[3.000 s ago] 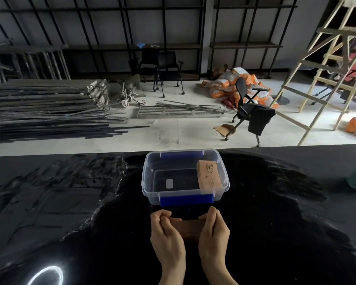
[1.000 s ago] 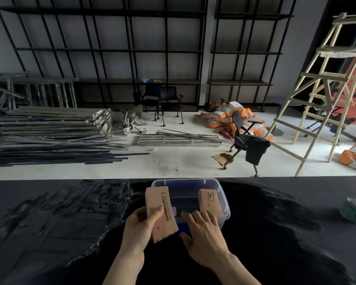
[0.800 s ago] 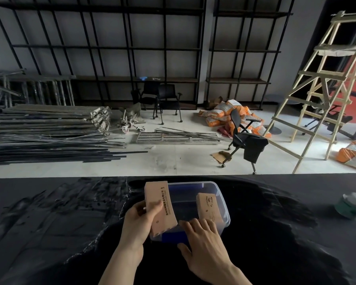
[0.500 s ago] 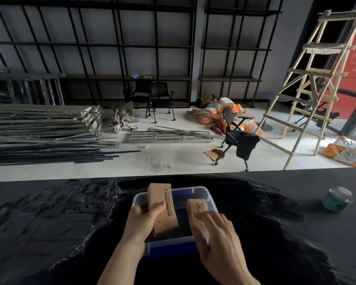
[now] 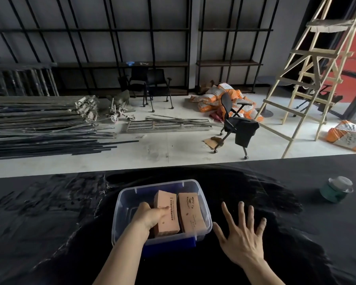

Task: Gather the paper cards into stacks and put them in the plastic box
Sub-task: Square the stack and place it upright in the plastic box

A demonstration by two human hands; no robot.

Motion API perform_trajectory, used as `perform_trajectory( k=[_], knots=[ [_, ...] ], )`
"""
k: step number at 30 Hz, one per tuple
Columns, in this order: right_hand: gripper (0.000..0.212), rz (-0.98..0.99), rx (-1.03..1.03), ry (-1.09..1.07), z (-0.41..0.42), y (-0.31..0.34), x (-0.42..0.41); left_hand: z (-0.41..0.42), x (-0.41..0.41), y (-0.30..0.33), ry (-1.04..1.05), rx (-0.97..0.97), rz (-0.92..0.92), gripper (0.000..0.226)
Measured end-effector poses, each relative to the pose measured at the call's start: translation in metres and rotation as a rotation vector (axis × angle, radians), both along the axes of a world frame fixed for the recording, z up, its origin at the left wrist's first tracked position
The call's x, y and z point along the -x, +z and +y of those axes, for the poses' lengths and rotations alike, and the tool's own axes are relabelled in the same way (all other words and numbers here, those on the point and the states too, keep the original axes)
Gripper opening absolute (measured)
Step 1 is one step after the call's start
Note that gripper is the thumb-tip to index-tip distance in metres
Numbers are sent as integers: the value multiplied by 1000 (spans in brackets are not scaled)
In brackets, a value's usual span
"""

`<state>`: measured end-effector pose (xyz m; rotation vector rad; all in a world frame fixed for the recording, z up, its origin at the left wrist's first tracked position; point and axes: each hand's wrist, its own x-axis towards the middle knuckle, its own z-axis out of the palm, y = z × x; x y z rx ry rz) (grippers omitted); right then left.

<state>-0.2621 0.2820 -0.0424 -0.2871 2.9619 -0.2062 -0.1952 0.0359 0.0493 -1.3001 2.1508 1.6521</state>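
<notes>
A clear plastic box (image 5: 201, 190) with blue handles stands on the black table in front of me. Two stacks of brown paper cards lie inside it side by side. The right stack (image 5: 191, 212) rests free against the box's right wall. My left hand (image 5: 150, 217) reaches into the box and grips the left stack (image 5: 167, 210), thumb on its top. My right hand (image 5: 240, 235) hovers over the table just right of the box, fingers spread, holding nothing.
A green jar with a clear lid (image 5: 336, 189) stands on the table at the far right. The black table (image 5: 49, 223) stretches wide to both sides. Beyond its far edge lie metal bars, chairs, sacks and a wooden ladder on the floor.
My left hand has lowered its card stack down into the box beside the other stack. My right hand has left the right stack and moved out to the right, fingers spread.
</notes>
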Motion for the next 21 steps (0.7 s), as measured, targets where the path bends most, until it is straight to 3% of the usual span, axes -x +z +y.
perform_trajectory(
  k=[6,9,12,15,21],
  knots=[
    [100,44,-6,-1,0,-9,1,4,11,-4,-72,1,-84,89],
    [100,39,0,-6,-1,-10,1,4,14,-8,-183,138,-145,91],
    [103,44,-2,-7,-1,-9,1,3,18,-6,-300,314,-218,77],
    [103,39,1,-6,-1,-8,0,5,19,-4,-365,367,-204,57],
    [102,35,-7,-2,-1,-8,0,8,14,-14,-350,444,-151,41]
  ],
)
